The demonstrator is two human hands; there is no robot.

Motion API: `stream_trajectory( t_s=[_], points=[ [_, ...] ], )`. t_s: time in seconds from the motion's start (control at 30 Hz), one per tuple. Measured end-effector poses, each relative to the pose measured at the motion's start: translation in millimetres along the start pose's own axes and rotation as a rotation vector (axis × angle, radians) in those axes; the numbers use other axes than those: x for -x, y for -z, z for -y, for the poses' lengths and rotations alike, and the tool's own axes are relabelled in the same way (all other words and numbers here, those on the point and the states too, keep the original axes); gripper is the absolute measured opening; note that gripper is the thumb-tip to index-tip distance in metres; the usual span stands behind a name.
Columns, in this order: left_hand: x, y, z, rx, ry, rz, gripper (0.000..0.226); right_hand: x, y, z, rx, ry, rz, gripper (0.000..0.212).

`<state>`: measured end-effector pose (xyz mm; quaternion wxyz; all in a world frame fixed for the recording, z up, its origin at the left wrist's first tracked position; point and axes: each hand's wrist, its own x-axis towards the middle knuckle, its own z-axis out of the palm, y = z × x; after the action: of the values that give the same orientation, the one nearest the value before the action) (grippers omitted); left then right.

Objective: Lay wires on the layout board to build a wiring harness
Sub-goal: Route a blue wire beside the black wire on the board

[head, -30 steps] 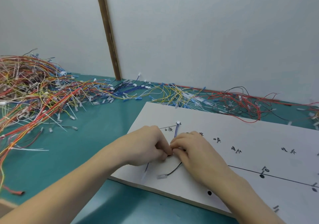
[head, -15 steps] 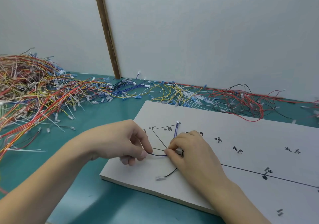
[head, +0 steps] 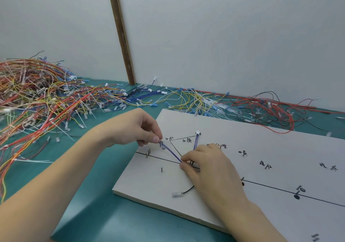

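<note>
Now | our left hand (head: 134, 129) pinches one end of the purple wire (head: 170, 151) | our right hand (head: 209, 167) pins its bend between thumb and forefinger on the layout board (head: 261, 139) | wire taut between both fingertips, its white connector (head: 197, 132) just beyond them

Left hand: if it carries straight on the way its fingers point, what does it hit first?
Probably the upright pin just beyond the left hand fingertips, where it pinches the purple wire end. Past that lies the bare board. Depth is unclear; it may already touch the pin.
</note>
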<state>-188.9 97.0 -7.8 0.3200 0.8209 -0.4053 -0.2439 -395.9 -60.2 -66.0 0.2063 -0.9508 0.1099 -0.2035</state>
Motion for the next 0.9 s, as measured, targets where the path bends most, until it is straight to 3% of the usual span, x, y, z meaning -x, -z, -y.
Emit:
stream_trajectory(
  t_s=[0.43, 0.67, 0.9],
  points=[
    [-14, -7, 12, -0.036, -0.066, 0.02, 0.02, 4, 4, -3, 0.069, 0.088, 0.053, 0.023],
    [-23, -4, 9, -0.011, 0.034, 0.045, 0.019, 6, 5, -2, 0.117, 0.109, 0.085, 0.028],
    [-37, 0, -14, -0.238, 0.15, 0.127, 0.012, 10, 10, 0, 0.149, 0.12, 0.125, 0.028]
  ],
)
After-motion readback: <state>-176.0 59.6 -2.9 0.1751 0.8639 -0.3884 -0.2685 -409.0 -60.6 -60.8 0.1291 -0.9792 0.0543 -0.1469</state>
